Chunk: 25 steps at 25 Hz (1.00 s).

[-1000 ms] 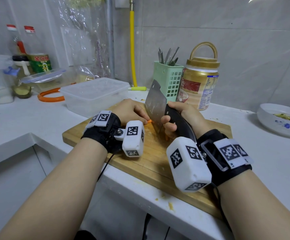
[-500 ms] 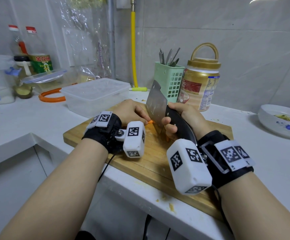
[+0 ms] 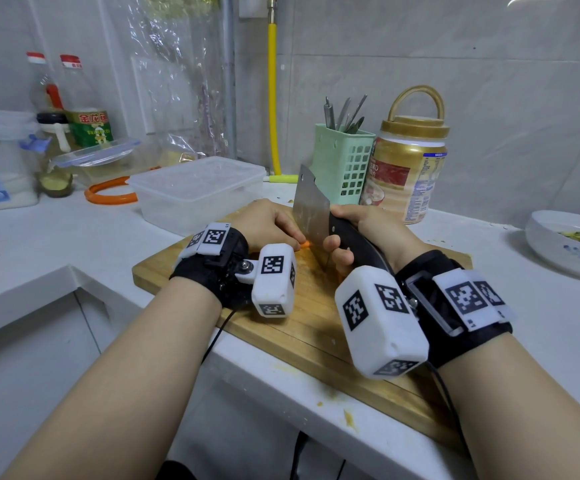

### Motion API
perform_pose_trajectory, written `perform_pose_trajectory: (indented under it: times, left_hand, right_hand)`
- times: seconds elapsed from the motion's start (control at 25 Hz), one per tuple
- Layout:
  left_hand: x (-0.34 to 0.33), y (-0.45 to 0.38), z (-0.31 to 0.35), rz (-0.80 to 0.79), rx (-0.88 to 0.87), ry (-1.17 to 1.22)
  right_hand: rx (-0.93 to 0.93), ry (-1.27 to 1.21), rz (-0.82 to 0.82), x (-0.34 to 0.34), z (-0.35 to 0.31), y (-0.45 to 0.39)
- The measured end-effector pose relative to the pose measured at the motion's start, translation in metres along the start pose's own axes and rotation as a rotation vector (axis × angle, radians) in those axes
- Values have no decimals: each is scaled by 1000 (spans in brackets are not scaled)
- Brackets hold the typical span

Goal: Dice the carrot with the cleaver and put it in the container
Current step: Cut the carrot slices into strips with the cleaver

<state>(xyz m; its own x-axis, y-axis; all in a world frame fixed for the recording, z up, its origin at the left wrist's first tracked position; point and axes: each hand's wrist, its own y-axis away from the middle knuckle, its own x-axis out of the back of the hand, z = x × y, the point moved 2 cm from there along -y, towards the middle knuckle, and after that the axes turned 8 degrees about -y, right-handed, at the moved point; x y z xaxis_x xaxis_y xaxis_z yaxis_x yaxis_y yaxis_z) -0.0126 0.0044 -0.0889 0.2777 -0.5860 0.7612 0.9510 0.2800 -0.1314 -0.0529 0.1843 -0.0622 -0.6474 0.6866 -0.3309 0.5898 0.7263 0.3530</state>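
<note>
Little had changed across the last second: the right hand point(image 3: 368, 226) kept its fingers wrapped round the dark handle of the cleaver point(image 3: 311, 211), and the blade stayed upright on the cutting board point(image 3: 302, 327), its flat side close against the knuckles of the left hand point(image 3: 269, 223). That hand's fingers were curled down over the carrot point(image 3: 304, 244), of which only a small orange tip showed between the left fingertips and the blade (the rest lay hidden under the hand and the wrist tracker). The blade seemed to sit a shade lower than before, which suggested a steady run of short chopping strokes, not a new step. The dicing therefore looked unfinished. The container point(image 3: 195, 192) stood beyond the left fingers, just past the board's far edge, and no carrot could be seen in it, so the transfer was yet to come.
</note>
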Motion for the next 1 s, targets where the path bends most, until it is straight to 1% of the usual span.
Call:
perform_pose_trajectory:
  times: [0.28, 0.68, 1.0]
  left_hand:
    - [-1, -3, -1, -45, -15, -28]
    - [-1, -2, -1, 23, -13, 14]
    - [0, 2, 3, -7, -45, 18]
  right_hand:
    - [7, -131, -44, 9, 3, 3]
    - [47, -148, -55, 16, 4, 4]
    - [74, -144, -74, 9, 7, 3]
